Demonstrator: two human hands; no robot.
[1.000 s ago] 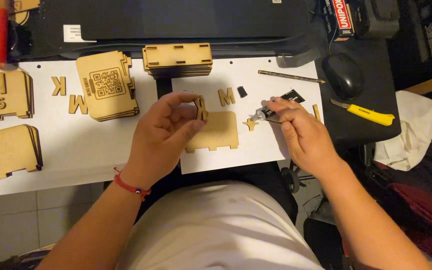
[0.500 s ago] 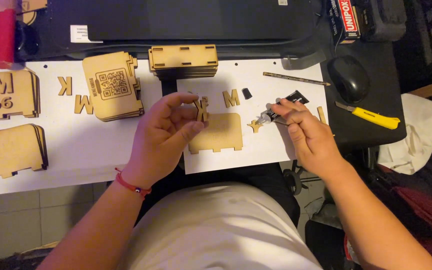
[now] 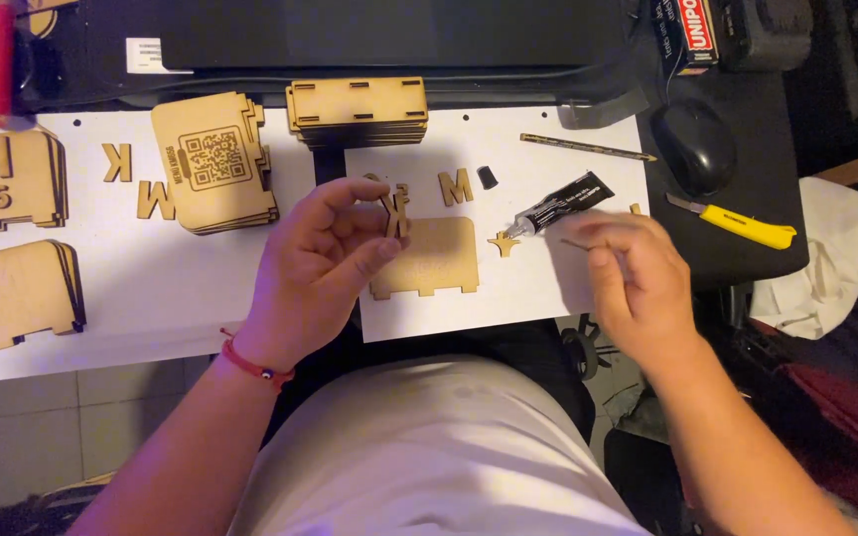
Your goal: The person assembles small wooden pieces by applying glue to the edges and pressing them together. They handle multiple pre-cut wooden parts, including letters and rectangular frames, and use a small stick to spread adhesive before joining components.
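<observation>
Landmark: flat tan wooden panel with notched lower edge (image 3: 427, 260), on the white paper sheet (image 3: 548, 288) at tabletop centre.
Far left of panel: stacks of tan wooden engraved plates (image 3: 7, 184), one above another; loose wooden letters (image 3: 156, 199) beside them.
Upper left of panel: stack of tan plates with a square code pattern engraved on top (image 3: 213, 164).
Above panel: stack of slotted wooden strips (image 3: 357, 109).
Left hand (image 3: 315, 273): grip narrow, thumb and fingertips pinching a small tan wooden cut-out letter (image 3: 396, 210), held just above the panel's top-left corner.
Step advice: judged best to keep the letter steady and square to the panel and press evenly.
Right of panel: small wooden star piece (image 3: 502, 242); black glue tube with white print (image 3: 560, 204), nozzle toward the star; black cap (image 3: 487, 177) above.
Right hand (image 3: 638, 283): blurred, fingers loosely curled; cannot tell whether anything is pinched.
Far right of panel: black computer mouse (image 3: 692, 144), yellow utility knife (image 3: 737, 223).
Upper right: red-and-white labelled box (image 3: 687, 30) at the edge.
</observation>
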